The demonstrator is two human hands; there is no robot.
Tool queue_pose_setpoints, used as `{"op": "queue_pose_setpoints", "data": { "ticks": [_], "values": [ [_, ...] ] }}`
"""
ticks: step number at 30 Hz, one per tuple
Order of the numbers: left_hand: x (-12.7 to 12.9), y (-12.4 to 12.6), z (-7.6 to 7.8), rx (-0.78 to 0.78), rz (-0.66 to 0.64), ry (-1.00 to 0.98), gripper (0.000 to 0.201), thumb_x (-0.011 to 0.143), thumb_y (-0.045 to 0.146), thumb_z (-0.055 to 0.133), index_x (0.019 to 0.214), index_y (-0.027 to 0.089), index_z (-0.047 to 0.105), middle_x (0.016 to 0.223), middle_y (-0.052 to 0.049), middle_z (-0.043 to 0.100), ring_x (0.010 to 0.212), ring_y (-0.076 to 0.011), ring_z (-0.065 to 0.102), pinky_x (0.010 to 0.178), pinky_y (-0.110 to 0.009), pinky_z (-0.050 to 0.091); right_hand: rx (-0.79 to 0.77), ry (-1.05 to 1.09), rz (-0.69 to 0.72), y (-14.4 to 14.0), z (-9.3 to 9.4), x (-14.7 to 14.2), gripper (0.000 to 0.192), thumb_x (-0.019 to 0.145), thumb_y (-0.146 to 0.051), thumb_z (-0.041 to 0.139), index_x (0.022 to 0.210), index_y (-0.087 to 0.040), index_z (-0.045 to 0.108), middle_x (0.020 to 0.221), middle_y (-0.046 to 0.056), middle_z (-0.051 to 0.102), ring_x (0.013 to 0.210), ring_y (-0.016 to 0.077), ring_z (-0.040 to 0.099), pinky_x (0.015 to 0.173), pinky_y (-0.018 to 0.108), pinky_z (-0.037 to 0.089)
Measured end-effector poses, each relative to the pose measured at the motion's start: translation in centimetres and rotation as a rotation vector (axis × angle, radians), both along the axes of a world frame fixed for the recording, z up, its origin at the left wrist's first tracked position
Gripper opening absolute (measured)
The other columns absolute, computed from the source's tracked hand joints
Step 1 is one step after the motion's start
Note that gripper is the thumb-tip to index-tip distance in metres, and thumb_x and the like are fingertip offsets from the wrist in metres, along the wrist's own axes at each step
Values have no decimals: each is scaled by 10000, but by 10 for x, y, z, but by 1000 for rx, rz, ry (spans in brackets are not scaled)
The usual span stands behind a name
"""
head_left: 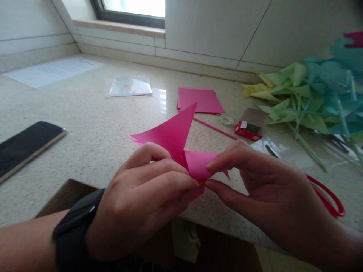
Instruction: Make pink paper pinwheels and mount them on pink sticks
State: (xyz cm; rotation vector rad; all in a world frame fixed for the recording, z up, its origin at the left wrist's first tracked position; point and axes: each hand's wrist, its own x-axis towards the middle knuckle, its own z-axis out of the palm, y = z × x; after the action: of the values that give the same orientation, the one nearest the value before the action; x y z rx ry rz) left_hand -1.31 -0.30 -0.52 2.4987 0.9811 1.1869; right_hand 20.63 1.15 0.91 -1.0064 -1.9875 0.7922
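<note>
Left hand (144,189): my fingers curled over the near left part of the pink paper (176,139), grip closed on it at the centre fold; black watch (75,223) on the wrist.
Right hand (255,181): thumb and forefinger pinched narrow on a folded flap of the paper, tips almost meeting my left fingers.
Paper: held just above the counter (90,128) edge, one pointed flap standing up toward the wall.
Behind it: pink sheets (200,100), pink stick (215,129), tape roll (226,120), red box (251,124).
Far right: heap of green and blue pinwheels (314,98).
Left: phone (25,147), lying flat.
By my right wrist: red scissor handle (329,196).
</note>
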Motion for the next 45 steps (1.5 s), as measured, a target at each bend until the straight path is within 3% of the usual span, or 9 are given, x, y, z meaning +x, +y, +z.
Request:
{"op": "queue_pose_setpoints", "data": {
  "ticks": [9,21,26,33,40,45],
  "values": [
    [0,0,-3,4,22,-7,52,897,175,720,947,184,708,892,14,768,830,-161,558,749,-273,476,139,-80,-27,0,-3,-2,311,781,-108,752,1016,-282,646,897,-38,674,859,149,643,769,308,502],
    [3,-3,-5,-50,128,-62,173,867,154,733,1023,210,683,879,-2,700,837,-153,589,735,-272,513,150,-91,-70,-1,0,-4,263,795,-172,759,995,-291,638,871,-6,711,853,240,635,800,461,465],
    [7,-3,-7,-118,166,-142,157,851,125,730,967,225,699,858,-2,643,811,-145,599,684,-272,501,169,-123,-112,0,-2,-4,294,787,-181,758,1041,-279,648,844,2,722,839,251,619,774,462,454],
    [7,-2,-9,-99,164,-128,152,849,113,729,956,217,699,858,-14,632,820,-159,592,697,-298,498,178,-156,-123,1,1,-6,310,774,-169,760,1053,-276,677,835,10,722,831,245,617,785,458,454],
    [3,-1,-1,22,179,-37,244,860,165,707,1079,226,618,992,-26,684,956,-212,585,864,-403,470,140,-72,-99,6,-6,1,314,805,-166,744,1071,-288,631,955,15,714,906,240,660,828,453,492],
    [-11,16,2,64,390,-206,224,890,191,618,1108,241,603,1187,-69,599,1157,-270,540,984,-478,432,140,-32,-61,22,-8,18,334,832,-197,743,1123,-281,604,978,20,694,922,228,672,837,429,519]
  ]
}}
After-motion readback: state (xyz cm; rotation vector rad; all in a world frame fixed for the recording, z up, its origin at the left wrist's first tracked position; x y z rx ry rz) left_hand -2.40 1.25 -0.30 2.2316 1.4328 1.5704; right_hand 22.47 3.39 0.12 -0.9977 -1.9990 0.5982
